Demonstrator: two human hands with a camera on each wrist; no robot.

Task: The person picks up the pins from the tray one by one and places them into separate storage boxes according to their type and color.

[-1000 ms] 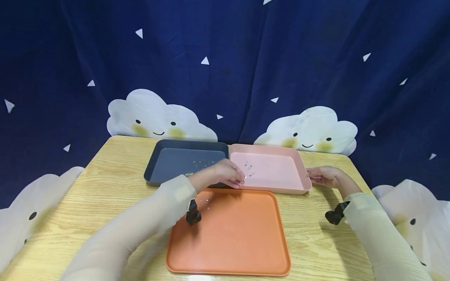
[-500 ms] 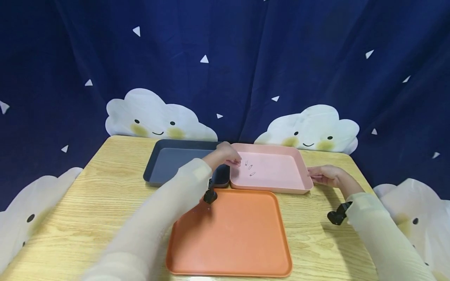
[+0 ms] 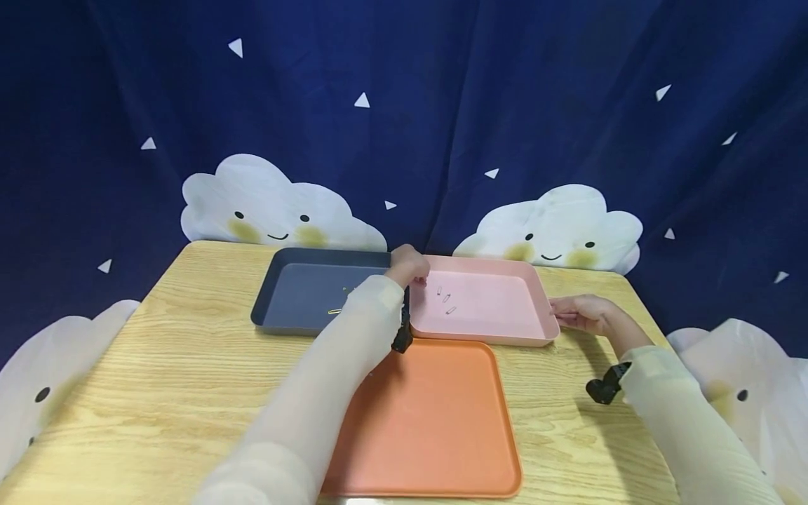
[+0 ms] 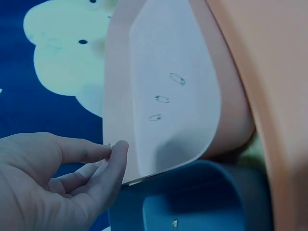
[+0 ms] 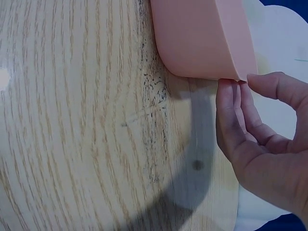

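Head view shows a wooden table (image 3: 164, 379) with light grain, standing before a dark blue curtain (image 3: 404, 63) with white triangles and smiling clouds (image 3: 280, 203). On it, the dark tray (image 3: 303, 280) and the pink tray (image 3: 499, 298) lie side by side, and the orange tray (image 3: 435, 421) lies nearer to the person. Three safety pins (image 4: 162, 99) lie inside the pink tray. The left hand (image 3: 409, 265), above where both trays meet, pinches a tiny metal piece (image 4: 109, 144); its exact kind I cannot tell. The right hand (image 5: 267, 134) holds the pink tray's outer end between thumb and fingers, beside dark marks (image 5: 155, 106) in the wood.
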